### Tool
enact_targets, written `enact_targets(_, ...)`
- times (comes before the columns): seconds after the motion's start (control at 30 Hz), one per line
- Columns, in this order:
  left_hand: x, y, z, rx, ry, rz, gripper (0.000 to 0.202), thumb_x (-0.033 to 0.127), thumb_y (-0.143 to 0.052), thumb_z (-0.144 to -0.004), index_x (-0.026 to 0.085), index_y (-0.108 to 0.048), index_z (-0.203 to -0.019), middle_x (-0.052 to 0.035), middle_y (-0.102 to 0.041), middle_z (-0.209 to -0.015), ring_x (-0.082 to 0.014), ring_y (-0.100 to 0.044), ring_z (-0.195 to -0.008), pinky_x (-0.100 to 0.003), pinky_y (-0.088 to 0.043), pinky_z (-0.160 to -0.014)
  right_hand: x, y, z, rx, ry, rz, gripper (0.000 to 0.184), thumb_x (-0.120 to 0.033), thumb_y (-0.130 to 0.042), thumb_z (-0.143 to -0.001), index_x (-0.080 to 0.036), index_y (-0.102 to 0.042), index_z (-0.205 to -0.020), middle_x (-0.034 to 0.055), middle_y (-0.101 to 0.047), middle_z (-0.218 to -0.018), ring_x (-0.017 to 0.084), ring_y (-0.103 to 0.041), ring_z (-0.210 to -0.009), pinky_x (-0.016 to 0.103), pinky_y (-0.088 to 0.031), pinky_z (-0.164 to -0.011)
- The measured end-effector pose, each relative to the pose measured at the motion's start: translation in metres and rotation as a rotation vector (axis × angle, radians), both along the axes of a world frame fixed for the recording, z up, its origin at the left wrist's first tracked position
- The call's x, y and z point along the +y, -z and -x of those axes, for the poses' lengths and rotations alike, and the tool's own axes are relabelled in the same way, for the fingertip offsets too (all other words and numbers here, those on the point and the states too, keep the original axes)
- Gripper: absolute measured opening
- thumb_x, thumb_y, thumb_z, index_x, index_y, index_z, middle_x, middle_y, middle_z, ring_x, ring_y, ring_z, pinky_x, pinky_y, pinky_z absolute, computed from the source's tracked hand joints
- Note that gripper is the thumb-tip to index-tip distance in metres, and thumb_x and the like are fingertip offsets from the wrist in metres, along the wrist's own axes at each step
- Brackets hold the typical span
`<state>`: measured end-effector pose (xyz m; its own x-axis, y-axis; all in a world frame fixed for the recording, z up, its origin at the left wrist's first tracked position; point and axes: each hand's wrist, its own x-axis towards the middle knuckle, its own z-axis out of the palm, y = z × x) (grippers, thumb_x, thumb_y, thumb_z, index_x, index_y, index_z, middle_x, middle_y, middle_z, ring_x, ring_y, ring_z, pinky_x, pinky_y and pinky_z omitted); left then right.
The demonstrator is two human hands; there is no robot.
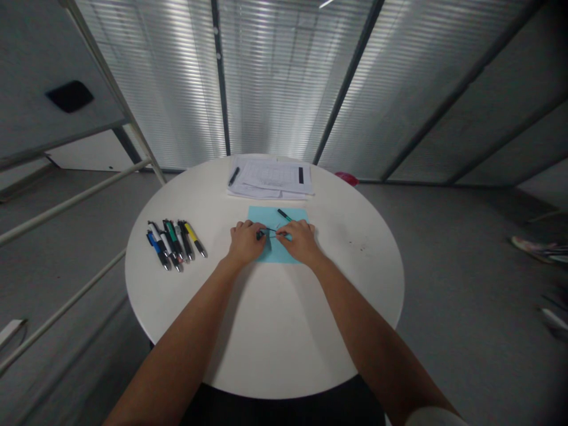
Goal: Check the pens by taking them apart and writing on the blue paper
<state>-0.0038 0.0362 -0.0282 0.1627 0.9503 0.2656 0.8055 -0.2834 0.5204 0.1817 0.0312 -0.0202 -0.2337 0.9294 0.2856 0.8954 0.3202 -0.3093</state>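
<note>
1. Thin dark pen part (270, 229) spans the gap between the two hands, over the blue sheet (279, 254) at the middle of the white surface (284, 325).
2. The grip of the left hand (246, 241) is pinching a short black piece (260, 235) between thumb and fingers. The grip of the right hand (300, 239) appears to pinch the near end of the thin part; the exact contact is too small to make out.
3. A green-and-black pen piece (284, 215) lies on the sheet just beyond the right hand, its lower end partly hidden by the fingers.
4. Judging by this, one pen is in separate pieces — whether it is coming apart or going together, I cannot tell, nor how much of it is left.
5. The clustered pens (172, 239) at the left of the surface look whole, with blue, green and yellow among them; neither hand touches them.
6. Beyond the sheet lie papers (270, 183) with a black pen (234, 176) on them, well clear of both hands.
7. A pinkish-red thing (347, 178) shows past the far rim, and shoes (532, 248) at the right.
8. Nothing seems to block the hands; only their own fingers hide the small parts.
</note>
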Motion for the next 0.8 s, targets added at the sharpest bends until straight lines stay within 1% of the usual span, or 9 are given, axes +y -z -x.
enact_targets(0.2, 0.0003, -0.0004, -0.0005, -0.026, 0.012, 0.005, 0.026, 0.024, -0.058, -0.078, 0.026, -0.071, -0.101, -0.0112, -0.064, -0.098, -0.032, -0.054, -0.1, -0.046, -0.037, -0.087, 0.0008, 0.0021, -0.0007, 0.004, -0.003, -0.01, 0.012, -0.037, -0.062, -0.087, -0.03, -0.072, -0.09, 0.0027, -0.069, -0.096, 0.024, -0.05, -0.098, 0.039, -0.027, -0.082)
enact_targets(0.47, -0.0015, -0.0051, -0.0004, 0.017, 0.058, 0.048, 0.027, 0.019, -0.055, -0.078, 0.027, -0.072, -0.097, -0.0082, -0.063, -0.102, -0.029, -0.053, -0.103, -0.044, -0.038, -0.089, -0.0003, -0.0002, 0.0001, 0.0, 0.007, 0.0, 0.012, -0.034, -0.06, -0.088, -0.029, -0.071, -0.09, 0.0023, -0.069, -0.096, 0.023, -0.05, -0.099, 0.038, -0.027, -0.082)
enact_targets(0.6, -0.0018, -0.0038, -0.0002, -0.004, 0.063, 0.04, 0.027, 0.019, -0.057, -0.076, 0.027, -0.072, -0.097, -0.0085, -0.062, -0.101, -0.0295, -0.053, -0.102, -0.046, -0.038, -0.089, 0.0006, 0.0011, -0.0004, 0.028, 0.011, -0.012, 0.012, -0.033, -0.06, -0.088, -0.029, -0.071, -0.088, 0.0019, -0.069, -0.097, 0.023, -0.051, -0.099, 0.038, -0.027, -0.084)
enact_targets(0.7, -0.0008, -0.0024, -0.0003, -0.085, 0.071, 0.019, 0.025, 0.019, -0.059, -0.075, 0.026, -0.073, -0.094, -0.0089, -0.062, -0.099, -0.0295, -0.054, -0.101, -0.047, -0.038, -0.09, 0.0015, 0.0011, -0.0008, 0.065, 0.019, -0.017, 0.014, -0.033, -0.058, -0.088, -0.029, -0.071, -0.089, 0.0021, -0.069, -0.097, 0.023, -0.052, -0.099, 0.038, -0.029, -0.085)
enact_targets(0.8, 0.0027, -0.0011, -0.0003, -0.308, 0.087, -0.025, 0.022, 0.017, -0.059, -0.073, 0.022, -0.073, -0.09, -0.0082, -0.062, -0.093, -0.0239, -0.056, -0.09, -0.042, -0.041, -0.087, 0.0015, -0.0013, -0.0017, 0.132, 0.04, -0.034, 0.014, -0.032, -0.057, -0.088, -0.028, -0.071, -0.09, 0.0021, -0.07, -0.095, 0.023, -0.053, -0.098, 0.038, -0.03, -0.086)
